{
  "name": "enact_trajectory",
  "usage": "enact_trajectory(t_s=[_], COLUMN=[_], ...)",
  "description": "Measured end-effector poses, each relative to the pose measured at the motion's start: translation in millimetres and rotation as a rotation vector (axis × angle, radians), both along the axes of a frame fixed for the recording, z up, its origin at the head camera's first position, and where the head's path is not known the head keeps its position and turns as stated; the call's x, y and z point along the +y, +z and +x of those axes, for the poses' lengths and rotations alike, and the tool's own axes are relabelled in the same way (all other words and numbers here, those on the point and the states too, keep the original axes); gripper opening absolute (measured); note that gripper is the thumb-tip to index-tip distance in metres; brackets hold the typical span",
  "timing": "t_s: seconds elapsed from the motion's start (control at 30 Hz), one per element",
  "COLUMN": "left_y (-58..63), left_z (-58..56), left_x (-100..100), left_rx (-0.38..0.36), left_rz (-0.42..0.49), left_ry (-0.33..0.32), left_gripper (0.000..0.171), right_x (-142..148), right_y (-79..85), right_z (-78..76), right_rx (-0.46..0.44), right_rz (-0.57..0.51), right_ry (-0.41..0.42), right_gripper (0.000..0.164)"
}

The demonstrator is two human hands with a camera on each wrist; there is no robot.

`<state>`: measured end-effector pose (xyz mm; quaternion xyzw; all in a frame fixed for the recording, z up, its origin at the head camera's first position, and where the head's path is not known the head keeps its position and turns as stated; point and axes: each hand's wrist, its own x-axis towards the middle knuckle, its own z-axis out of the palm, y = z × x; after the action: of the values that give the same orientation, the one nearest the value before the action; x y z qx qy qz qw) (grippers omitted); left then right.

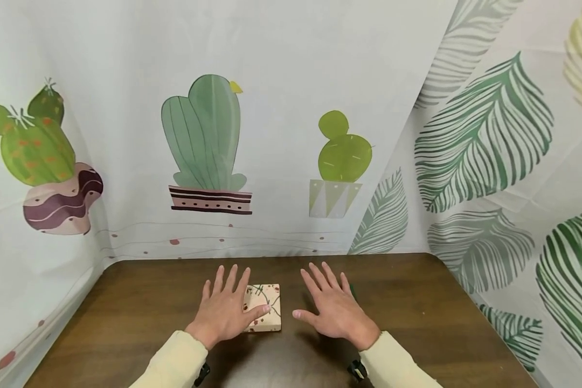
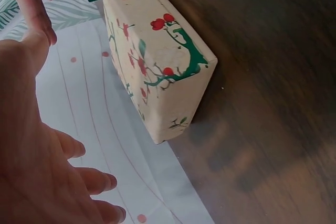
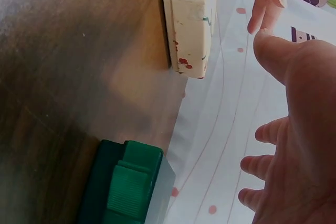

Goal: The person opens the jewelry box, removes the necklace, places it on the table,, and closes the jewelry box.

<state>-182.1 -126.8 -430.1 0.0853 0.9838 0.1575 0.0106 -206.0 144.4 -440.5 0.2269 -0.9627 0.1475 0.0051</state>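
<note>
A cream box (image 1: pixel 265 310) printed with red flowers and green branches lies on the brown table. My left hand (image 1: pixel 225 310) is spread above its left part, hiding some of it; the left wrist view shows the box (image 2: pixel 157 56) apart from the palm. To the right, my right hand (image 1: pixel 337 310) hovers palm down with its fingers straight, holding nothing. Beneath it is a green object with a ribbed part (image 3: pixel 131 187), seen in the right wrist view. In the head view only a sliver of that green object (image 1: pixel 353 291) shows past the fingers.
The wooden table (image 1: pixel 417 312) has rounded far corners. A white cloth (image 1: pixel 281 108) printed with cacti hangs behind it, and a leaf-printed cloth (image 1: pixel 485 161) borders the right side. Dark straps (image 1: pixel 357 371) sit by the cream sleeves.
</note>
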Motion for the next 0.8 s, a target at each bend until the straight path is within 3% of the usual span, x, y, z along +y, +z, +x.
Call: enact_trajectory(t_s=[0.3, 0.8], left_y=[-5.8, -11.0], left_z=[-5.4, -3.3], left_x=[-5, -13], left_rx=[-0.006, -0.045], left_rz=[-0.010, 0.009], left_ry=[-0.012, -0.026], left_gripper=[0.101, 0.107], right_x=[-1, -10], right_y=[0.6, -0.4], right_z=[-2.2, -4.3], right_rx=[-0.021, -0.038], right_rz=[0.019, 0.048], right_ry=[0.015, 0.022], right_gripper=[0.087, 0.087])
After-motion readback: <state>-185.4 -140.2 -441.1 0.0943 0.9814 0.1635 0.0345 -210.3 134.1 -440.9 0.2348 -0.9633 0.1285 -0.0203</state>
